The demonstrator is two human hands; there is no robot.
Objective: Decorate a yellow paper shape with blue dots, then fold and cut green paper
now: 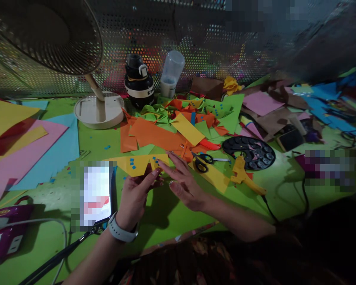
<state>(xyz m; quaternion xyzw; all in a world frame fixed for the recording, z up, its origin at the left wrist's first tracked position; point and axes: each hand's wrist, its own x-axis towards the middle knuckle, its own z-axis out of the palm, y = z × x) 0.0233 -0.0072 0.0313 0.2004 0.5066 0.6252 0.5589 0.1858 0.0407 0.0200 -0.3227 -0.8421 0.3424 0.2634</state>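
Far left: a purple device (pixel 2 233) at the table's near edge, with large coloured sheets lying beyond it. A fan base (pixel 99 111) stands further back. A phone (pixel 96 196) lies propped just left of the left hand (pixel 135 196), which wears a white wristwatch (pixel 121 231).

Item in hand: a yellow paper strip (pixel 136 164) dotted with small blue squares. It lies just ahead of both hands, away from the person, with its long axis running left to right across the table.

The left hand pinches the strip's near edge towards its right end, thumb and fingertips closed on it. This is the nearer hand. The right hand (pixel 185 184) is released, with fingers extended flat and tips at the strip's right end. Contact appears likely, but the view does not settle it.

Right of the hands, apart from them, lie scissors (pixel 203 161), a yellow glue gun (pixel 243 174) and a black palette (pixel 250 152).
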